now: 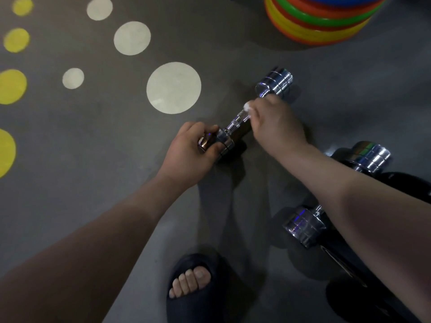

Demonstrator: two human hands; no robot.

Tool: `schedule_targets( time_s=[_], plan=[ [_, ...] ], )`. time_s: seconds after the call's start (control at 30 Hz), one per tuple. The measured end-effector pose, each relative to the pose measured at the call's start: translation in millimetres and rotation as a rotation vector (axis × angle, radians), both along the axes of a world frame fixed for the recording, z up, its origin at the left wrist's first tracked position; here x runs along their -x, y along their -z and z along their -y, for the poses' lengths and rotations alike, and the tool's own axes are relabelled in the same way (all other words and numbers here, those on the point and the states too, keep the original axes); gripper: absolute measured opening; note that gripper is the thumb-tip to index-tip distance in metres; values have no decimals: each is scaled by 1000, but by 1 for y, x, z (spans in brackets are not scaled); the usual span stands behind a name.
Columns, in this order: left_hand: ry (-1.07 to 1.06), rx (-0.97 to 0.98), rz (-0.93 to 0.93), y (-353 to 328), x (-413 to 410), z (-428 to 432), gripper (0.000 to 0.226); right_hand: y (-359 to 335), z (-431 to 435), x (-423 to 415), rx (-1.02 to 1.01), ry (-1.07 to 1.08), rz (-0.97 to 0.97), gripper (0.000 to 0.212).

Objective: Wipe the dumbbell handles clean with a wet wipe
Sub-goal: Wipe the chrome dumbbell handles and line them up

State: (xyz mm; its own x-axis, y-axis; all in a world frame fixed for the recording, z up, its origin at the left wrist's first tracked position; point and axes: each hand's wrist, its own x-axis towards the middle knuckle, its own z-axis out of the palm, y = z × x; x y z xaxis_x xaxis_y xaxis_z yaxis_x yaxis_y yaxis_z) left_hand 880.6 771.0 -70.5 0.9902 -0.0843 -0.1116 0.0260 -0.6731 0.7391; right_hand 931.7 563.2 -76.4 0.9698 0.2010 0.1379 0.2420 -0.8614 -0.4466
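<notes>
Past our dark slipper (pixel 193 290), our left grip (pixel 193 148) clasps one head of the chrome dumbbell (pixel 275 85) to steady it while our right grip (pixel 275 122) pinches a white wet wipe (pixel 247 106) onto its knurled handle (pixel 238 120).

The matt dark-grey floor (pixel 93 159) carries flat painted dots: cream-white round dots (pixel 173 87) from the centre toward 11 o'clock, and yellow round dots (pixel 11 86) along the 9 o'clock edge. At 1 o'clock the stack of glossy plastic rings (pixel 319 22) is banded orange, yellow, green, red and blue. The silver chrome dumbbell (pixel 275 85) at centre has ring-grooved ends, and its handle (pixel 240 118) bears a fine cross-hatched knurl. The small white wet wipe (pixel 247 106) shows against it. At 4 o'clock a second mirror-chrome dumbbell (pixel 303 227) reflects blue and green flecks over a glossy black object (pixel 401 183). At 6 o'clock the soft slipper (pixel 186 304) is dark navy.
</notes>
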Motion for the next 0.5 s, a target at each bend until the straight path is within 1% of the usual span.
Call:
schedule_targets(
  time_s=[0.07,0.17,0.27,0.37,0.5],
  plan=[
    [3,-2,-1,-1,0,-1,27,-1,4,-4,-63,114,-6,24],
    [5,-21,1,-1,0,-2,29,-1,5,-3,-159,182,-18,20],
    [14,-46,37,1,2,-3,31,2,2,-2,-212,210,-48,22],
    [-11,-62,53,1,5,-4,29,4,-3,0,-220,203,-47,24],
    [-38,-69,-5,-2,4,-3,31,6,-7,-12,-280,255,-44,21]
  ],
)
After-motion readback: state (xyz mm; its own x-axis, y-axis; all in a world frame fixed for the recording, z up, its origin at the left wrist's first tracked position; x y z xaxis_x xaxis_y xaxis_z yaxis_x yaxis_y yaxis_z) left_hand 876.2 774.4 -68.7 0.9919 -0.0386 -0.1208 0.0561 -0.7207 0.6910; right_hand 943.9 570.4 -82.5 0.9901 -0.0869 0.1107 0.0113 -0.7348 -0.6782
